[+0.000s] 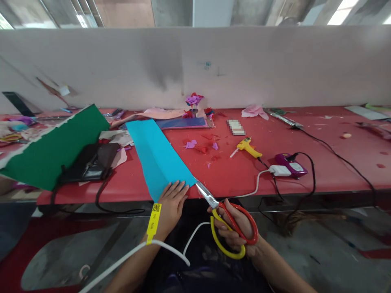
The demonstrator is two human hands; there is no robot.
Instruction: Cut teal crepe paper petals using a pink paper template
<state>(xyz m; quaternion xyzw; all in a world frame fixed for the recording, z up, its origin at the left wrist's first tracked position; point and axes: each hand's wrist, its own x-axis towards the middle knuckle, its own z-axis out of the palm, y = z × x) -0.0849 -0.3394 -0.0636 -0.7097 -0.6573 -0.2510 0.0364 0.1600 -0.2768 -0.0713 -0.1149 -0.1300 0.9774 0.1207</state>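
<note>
**No cut showing yet**

On the red worktop (336,171) lies a long teal paper sheet (155,156), its near end at the front edge, apparently whole. The scissors (227,226) touch its corner, gripped by the right hand (241,234). The left hand (172,199) presses flat and open on the sheet.

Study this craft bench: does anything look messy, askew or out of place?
Paper scraps lie scattered on the red table. The green sheet tilts off the left end, its border ragged. The teal sheet lies diagonally, overhanging the front edge by the scissors.
</note>
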